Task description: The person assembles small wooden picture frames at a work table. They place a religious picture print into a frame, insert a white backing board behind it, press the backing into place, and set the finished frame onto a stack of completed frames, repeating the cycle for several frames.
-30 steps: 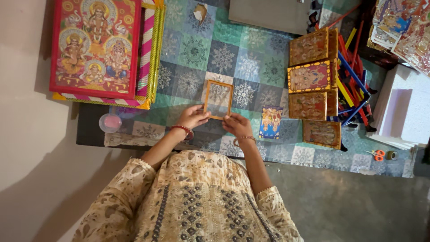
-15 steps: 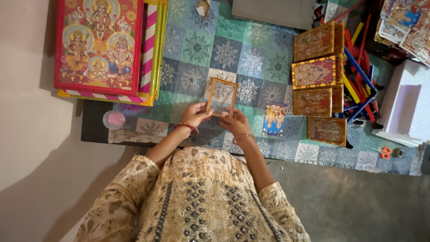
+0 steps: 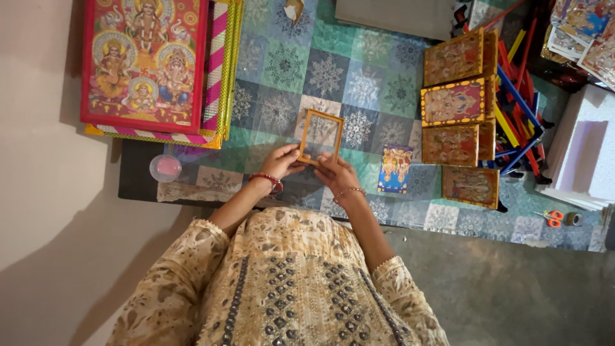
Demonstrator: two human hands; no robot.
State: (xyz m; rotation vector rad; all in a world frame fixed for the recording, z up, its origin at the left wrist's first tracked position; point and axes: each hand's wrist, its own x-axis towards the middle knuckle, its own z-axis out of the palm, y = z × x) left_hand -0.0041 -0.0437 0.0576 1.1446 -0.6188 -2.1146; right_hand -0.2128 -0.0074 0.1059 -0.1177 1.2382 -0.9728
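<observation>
Both hands, the left hand (image 3: 280, 163) and the right hand (image 3: 336, 173), grip a small empty golden frame (image 3: 320, 136) above the patterned worktop (image 3: 282, 70). A colourful picture card (image 3: 395, 168) lies at three o'clock; a large red-framed picture (image 3: 144, 61) at ten o'clock.

Seen from above: left hand (image 3: 280, 163) and right hand (image 3: 336, 174) gripping the near edge of a small empty wooden frame (image 3: 321, 137), held over a patterned tablecloth (image 3: 359, 70). Red bangle (image 3: 269, 181) on the left wrist. Just right of the hands, a small picture card (image 3: 395, 169) lying flat. Further right, a column of framed pictures (image 3: 456, 122) beside coloured sticks (image 3: 520, 102). Upper left, a big red framed picture (image 3: 144, 61) on a stack. Pink round tub (image 3: 165, 168) at the cloth's left edge. Scissors (image 3: 551, 218) at far right.
</observation>
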